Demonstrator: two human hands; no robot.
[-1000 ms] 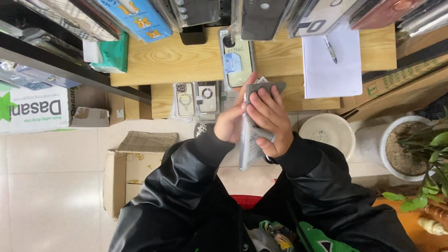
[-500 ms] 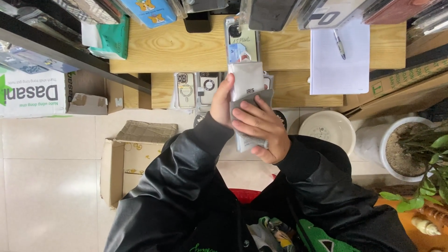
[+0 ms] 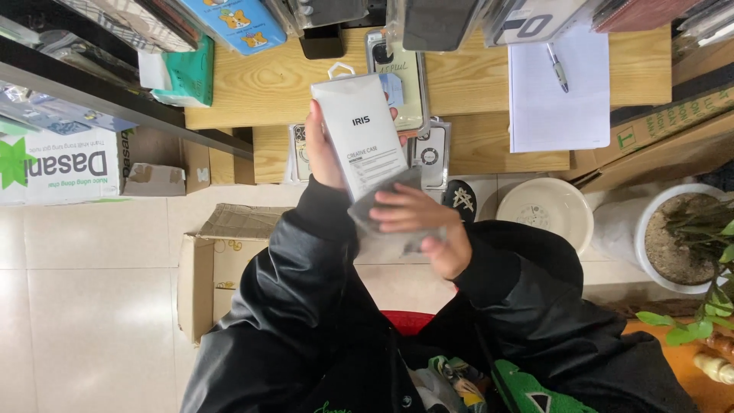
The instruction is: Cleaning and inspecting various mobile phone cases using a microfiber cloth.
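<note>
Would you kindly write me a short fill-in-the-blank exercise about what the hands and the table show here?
1. The left hand holds up a white ____ with a hang tab.
2. The right hand grips a ____ sleeve at the box's lower end.
3. A ____ lies on the white paper on the table.
4. Right of the round white bowl stands a potted ____.

Missing words: box; grey; pen; plant

Over a wooden desk (image 3: 267, 92), the left hand (image 3: 321, 153) grips a white retail box (image 3: 359, 134) while the right hand (image 3: 424, 226) clasps a grey phone case (image 3: 375, 200) at the box's lower end; a pen (image 3: 556, 67) lies on paper (image 3: 558, 107).
</note>
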